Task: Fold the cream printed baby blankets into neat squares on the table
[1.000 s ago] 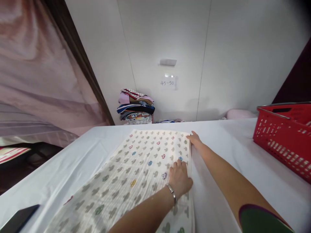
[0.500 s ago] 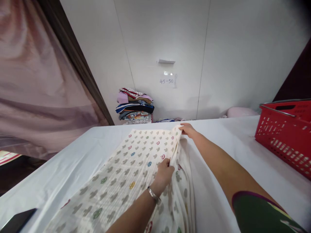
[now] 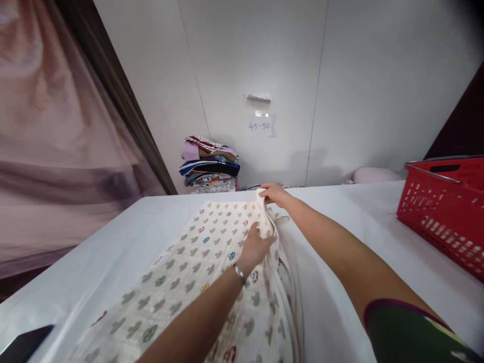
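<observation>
A white blanket [image 3: 189, 254] printed with grey and coloured mushrooms lies spread over the table, its right side folded in several layers. At the far right corner, my right hand [image 3: 275, 194] pinches the blanket's edge and lifts it a little. Nearer to me, my left hand [image 3: 257, 248], with a silvery bracelet at the wrist, rests against the folded right edge. Its thumb and fingers are apart, and part of the fingers is hidden behind the fold.
The table has a white cover [image 3: 333, 242]. To the right stands a red plastic basket [image 3: 446, 217]. Folded clothes [image 3: 209, 164] are stacked behind the far edge, by the wall. A dark flat device [image 3: 26, 345] lies at the near left, and a pink curtain [image 3: 64, 136] hangs on the left.
My right hand has carried the far corner of the blanket leftward and slightly up. My left hand has slid farther away along the edge, and its fingers have loosened from their grip.
</observation>
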Demonstrator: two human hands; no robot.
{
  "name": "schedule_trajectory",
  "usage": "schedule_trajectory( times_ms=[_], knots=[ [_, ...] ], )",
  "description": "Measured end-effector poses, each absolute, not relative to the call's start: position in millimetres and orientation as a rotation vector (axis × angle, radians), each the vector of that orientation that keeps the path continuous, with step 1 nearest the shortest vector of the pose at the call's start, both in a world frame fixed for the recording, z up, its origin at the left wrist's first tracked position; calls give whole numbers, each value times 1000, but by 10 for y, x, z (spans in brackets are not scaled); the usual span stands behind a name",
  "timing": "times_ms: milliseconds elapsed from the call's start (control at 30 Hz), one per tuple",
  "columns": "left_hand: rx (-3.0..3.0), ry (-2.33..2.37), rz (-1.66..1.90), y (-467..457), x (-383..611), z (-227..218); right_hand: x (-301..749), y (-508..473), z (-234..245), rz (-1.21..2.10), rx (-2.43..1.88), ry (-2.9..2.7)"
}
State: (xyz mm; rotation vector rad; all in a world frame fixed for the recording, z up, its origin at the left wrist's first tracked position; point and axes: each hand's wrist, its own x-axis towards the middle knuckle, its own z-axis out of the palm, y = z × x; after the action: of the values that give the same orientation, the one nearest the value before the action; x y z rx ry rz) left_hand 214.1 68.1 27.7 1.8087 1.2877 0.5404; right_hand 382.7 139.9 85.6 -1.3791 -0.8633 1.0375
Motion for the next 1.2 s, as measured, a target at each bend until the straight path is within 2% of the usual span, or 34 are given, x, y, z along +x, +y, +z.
schedule_trajectory(
  times_ms=[167, 300, 633, 900, 1200],
  knots=[
    [1556, 1277, 850, 1234, 2406, 607, 3435, 1476, 951, 1084, -1399, -1084],
    [1393, 1226, 917, 1442, 2323, 561, 3513, 1418, 895, 1072, -1411, -1014],
    [1264, 1186, 932, 1619, 1979, 440, 3981, 960, -66, 1143, -1847, -559],
    [1330, 1144, 894, 1615, 2045, 380, 4264, 1122, -187, 897, -1567, -330],
    [1570, 1218, 820, 1627, 2285, 458, 4435, 862, -209, 956, -1241, -274]
  ],
)
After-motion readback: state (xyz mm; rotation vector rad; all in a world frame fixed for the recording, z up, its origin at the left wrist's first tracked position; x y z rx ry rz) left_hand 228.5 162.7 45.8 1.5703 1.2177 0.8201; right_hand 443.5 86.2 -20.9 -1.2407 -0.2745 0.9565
